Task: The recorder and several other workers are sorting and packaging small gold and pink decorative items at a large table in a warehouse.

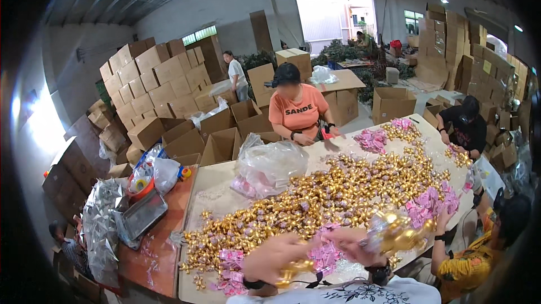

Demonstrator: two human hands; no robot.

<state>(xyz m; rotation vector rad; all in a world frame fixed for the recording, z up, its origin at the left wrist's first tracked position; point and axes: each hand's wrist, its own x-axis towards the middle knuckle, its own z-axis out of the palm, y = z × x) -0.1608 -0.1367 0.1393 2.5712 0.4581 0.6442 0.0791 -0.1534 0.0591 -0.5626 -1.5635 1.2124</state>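
Observation:
My left hand [274, 259] is closed around a small gold foil piece [293, 271] near the table's front edge. My right hand [355, 246] grips a clear plastic-wrapped bunch of gold balls [394, 231], held just above the table. Pink packets [326, 254] lie between my two hands. A wide heap of gold foil balls [338, 191] covers the middle of the long pale table [217, 194]. A dark watch sits on each wrist.
A clear plastic bag [270, 166] sits on the table. Persons in orange [297, 112], black [465, 126] and yellow [470, 259] work around it. Pink packet piles [372, 139] lie near them. A red side table [160, 247] holds a metal tray [141, 216]. Cardboard boxes [158, 78] stack behind.

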